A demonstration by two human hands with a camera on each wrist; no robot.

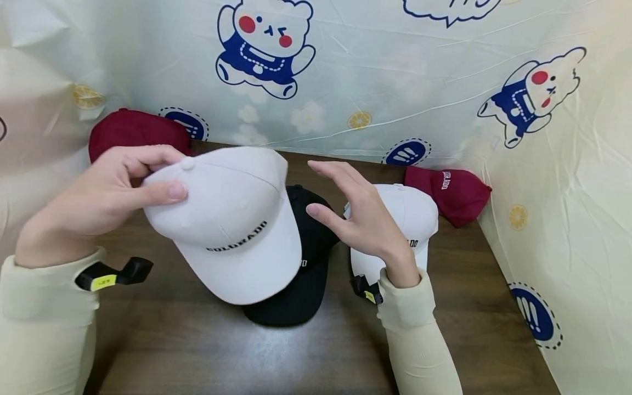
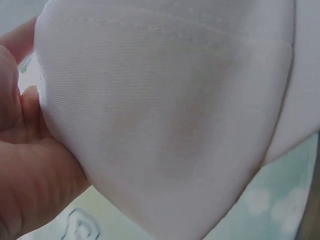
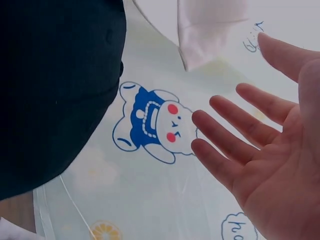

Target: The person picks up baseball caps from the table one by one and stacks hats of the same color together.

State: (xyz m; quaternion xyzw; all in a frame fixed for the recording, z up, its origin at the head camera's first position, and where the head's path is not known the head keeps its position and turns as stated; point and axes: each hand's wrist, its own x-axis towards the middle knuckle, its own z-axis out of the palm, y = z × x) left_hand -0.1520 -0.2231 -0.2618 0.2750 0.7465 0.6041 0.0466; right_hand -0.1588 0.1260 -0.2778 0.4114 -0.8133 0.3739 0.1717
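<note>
My left hand (image 1: 116, 192) grips a white baseball cap (image 1: 222, 192) by the back of its crown, thumb on the outside near the top button. The cap is raised and tilted, its brim toward me, with dark COLORADO lettering on the front. In the left wrist view its crown (image 2: 165, 115) fills most of the picture beside the fingers. My right hand (image 1: 362, 216) is held up with straight, spread fingers and nothing in it; the palm (image 3: 285, 170) shows in the right wrist view. Behind the raised cap, a black cap (image 1: 308, 291) is partly hidden.
A second white cap (image 1: 405, 211) lies on the wooden table (image 1: 197, 351) beyond my right wrist. One dark red cap (image 1: 138, 131) sits at the back left, another dark red cap (image 1: 464, 195) at the back right. Printed sheeting (image 1: 345, 71) walls in the back and sides.
</note>
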